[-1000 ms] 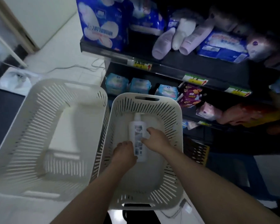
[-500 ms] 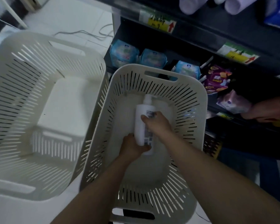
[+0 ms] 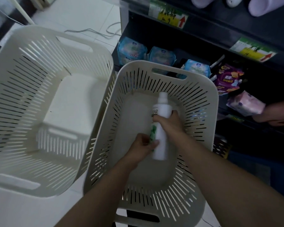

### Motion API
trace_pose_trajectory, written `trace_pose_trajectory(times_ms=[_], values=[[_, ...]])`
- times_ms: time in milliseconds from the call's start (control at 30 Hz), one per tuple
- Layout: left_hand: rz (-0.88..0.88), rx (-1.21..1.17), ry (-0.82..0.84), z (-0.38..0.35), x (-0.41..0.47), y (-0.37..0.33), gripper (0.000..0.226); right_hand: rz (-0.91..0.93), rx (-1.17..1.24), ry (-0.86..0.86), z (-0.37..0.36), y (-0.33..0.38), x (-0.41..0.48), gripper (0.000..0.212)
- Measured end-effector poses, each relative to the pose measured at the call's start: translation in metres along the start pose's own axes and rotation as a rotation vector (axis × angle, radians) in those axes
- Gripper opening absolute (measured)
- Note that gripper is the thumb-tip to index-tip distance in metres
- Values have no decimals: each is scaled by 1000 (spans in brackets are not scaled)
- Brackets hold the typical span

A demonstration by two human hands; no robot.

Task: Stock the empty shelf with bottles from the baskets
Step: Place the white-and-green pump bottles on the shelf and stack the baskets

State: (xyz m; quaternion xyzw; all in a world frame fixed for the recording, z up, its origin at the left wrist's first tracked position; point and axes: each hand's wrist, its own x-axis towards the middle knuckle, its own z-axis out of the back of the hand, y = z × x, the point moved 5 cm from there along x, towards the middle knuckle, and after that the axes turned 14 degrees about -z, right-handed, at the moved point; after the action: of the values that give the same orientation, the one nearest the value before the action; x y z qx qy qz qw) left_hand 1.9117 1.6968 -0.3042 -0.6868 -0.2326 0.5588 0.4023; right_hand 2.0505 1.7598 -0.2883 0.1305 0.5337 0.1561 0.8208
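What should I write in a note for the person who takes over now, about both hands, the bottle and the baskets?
The right hand grips the white bottle round its upper body.
The left hand holds its lower part.
The bottle is inside the right basket, cap toward the shelves; no other bottle shows there.
The left basket holds no bottle.
Done: bottle grasped.
Left: lift it out and shelve it. This view does not show which shelf is empty.
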Motion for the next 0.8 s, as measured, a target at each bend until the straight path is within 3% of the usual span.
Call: trace_pose_trajectory(times_ms=[100,267,500,600,800], values=[[73,-218,68,1,-11,-16,38,5,250,259,-3,12,-19,65],[-36,-303,109,17,-35,-61,49,81,343,528,4,54,-74,38],[-266,-303,-75,63,-91,-137,72,338,311,598,7,126,-180,36],[-333,-280,-195,94,-125,-167,58,504,227,534,-3,157,-226,29],[-490,-182,-458,182,-196,-209,52,771,5,538,-63,205,-323,50]])
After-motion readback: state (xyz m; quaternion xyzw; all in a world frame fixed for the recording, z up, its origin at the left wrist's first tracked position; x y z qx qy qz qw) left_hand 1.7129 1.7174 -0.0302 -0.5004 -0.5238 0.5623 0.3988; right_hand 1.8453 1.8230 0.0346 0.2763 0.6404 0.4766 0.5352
